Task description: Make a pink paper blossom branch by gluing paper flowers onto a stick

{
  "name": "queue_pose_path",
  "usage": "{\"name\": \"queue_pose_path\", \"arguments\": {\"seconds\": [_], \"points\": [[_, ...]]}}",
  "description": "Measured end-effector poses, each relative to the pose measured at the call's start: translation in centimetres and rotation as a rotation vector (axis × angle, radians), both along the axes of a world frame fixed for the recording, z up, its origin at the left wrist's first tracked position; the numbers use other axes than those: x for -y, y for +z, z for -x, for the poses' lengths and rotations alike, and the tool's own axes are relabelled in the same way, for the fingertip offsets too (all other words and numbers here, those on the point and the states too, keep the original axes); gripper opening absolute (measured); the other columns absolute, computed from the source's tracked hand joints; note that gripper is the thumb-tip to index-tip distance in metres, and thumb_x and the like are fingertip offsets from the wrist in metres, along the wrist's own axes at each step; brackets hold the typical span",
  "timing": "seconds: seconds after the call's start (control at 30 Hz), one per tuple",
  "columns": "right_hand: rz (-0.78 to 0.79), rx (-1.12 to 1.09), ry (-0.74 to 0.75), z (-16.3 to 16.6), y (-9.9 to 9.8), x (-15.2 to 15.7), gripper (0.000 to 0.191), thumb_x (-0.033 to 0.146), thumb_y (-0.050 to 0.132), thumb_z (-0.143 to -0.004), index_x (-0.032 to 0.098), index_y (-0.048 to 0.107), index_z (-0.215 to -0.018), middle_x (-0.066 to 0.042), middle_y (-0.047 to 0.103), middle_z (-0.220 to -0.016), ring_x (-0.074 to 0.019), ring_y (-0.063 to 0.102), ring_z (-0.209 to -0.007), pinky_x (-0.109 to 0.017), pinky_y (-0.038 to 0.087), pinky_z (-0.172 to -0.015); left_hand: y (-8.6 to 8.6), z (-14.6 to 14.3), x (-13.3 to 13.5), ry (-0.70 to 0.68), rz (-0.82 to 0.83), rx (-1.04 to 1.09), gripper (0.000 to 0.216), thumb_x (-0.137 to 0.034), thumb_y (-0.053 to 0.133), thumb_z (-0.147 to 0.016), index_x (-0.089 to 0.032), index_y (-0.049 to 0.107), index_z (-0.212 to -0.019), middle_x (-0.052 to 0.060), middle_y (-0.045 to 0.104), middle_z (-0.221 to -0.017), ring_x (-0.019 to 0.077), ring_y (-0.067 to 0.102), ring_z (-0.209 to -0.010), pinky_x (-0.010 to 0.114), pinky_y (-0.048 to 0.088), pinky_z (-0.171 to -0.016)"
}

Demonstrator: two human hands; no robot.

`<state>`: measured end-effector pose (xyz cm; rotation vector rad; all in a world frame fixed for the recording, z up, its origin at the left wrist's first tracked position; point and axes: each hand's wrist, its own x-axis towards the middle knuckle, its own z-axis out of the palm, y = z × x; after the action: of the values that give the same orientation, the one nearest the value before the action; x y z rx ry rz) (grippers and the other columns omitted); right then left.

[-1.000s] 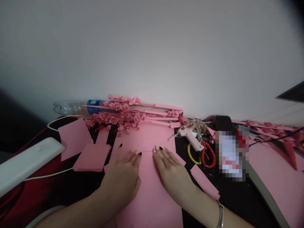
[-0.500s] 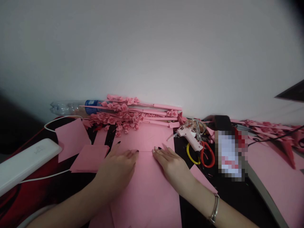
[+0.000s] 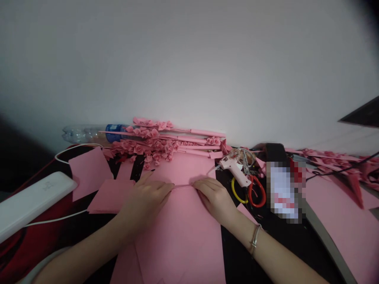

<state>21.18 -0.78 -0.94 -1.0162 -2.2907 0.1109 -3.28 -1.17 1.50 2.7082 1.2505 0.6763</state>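
A large pink paper sheet [image 3: 183, 232] lies on the dark table in front of me. Both hands rest on its far edge. My left hand [image 3: 146, 199] has its fingers curled down over that edge. My right hand [image 3: 214, 195] is curled the same way, a bracelet on its wrist. Between the two hands the edge is lifted into a thin rolled strip [image 3: 182, 187]. The fingertips of both hands are tucked under and mostly hidden.
Pink paper roses and rolled stems [image 3: 160, 144] lie along the wall with a plastic bottle [image 3: 89, 134]. Pink paper squares [image 3: 111, 195] lie left. A glue gun [image 3: 235, 167], scissors [image 3: 254, 191], a white device [image 3: 32, 201] with a cable, and more pink paper [image 3: 340, 205] surround the sheet.
Both hands went from lying flat with fingers stretched out to curled over the sheet's far edge, which now stands up as a thin roll between them.
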Motion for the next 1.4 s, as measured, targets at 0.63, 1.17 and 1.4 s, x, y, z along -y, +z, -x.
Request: {"name": "queue_pose_path", "arguments": {"seconds": [0.63, 1.17, 1.4], "points": [[0.01, 0.04, -0.04, 0.0, 0.4, 0.4, 0.024, 0.015, 0.05, -0.097, 0.018, 0.062, -0.076, -0.002, 0.064, -0.074, -0.0167, 0.055, -0.073, -0.034, 0.037, -0.083, -2.4, -0.4, -1.7, -0.048, 0.166, 0.291, 0.021, -0.022, 0.056, -0.094, -0.02, 0.067, -0.075, -0.002, 0.076, -0.082, 0.0152, 0.069, -0.079, 0.044, 0.038, -0.109], [-0.006, 0.067, -0.019, 0.6, 0.4, 1.2, 0.028, 0.015, 0.046, -0.098, 0.018, 0.061, -0.074, -0.003, 0.064, -0.073, -0.0166, 0.053, -0.069, -0.033, 0.035, -0.074, -1.8, -1.1, -1.2, -0.083, 0.185, 0.342, 0.027, -0.025, 0.054, -0.093, -0.02, 0.064, -0.069, -0.002, 0.073, -0.073, 0.0142, 0.067, -0.07, 0.043, 0.042, -0.103], [0.016, 0.034, -0.007, 1.0, 0.7, 1.4, 0.019, 0.017, 0.052, -0.097, 0.018, 0.063, -0.082, -0.004, 0.067, -0.079, -0.018, 0.057, -0.077, -0.033, 0.039, -0.078, -2.2, -1.1, -1.2, -0.141, 0.162, 0.31, 0.029, -0.017, 0.051, -0.092, -0.02, 0.063, -0.066, -0.001, 0.074, -0.074, 0.0144, 0.068, -0.073, 0.042, 0.041, -0.104]]}}
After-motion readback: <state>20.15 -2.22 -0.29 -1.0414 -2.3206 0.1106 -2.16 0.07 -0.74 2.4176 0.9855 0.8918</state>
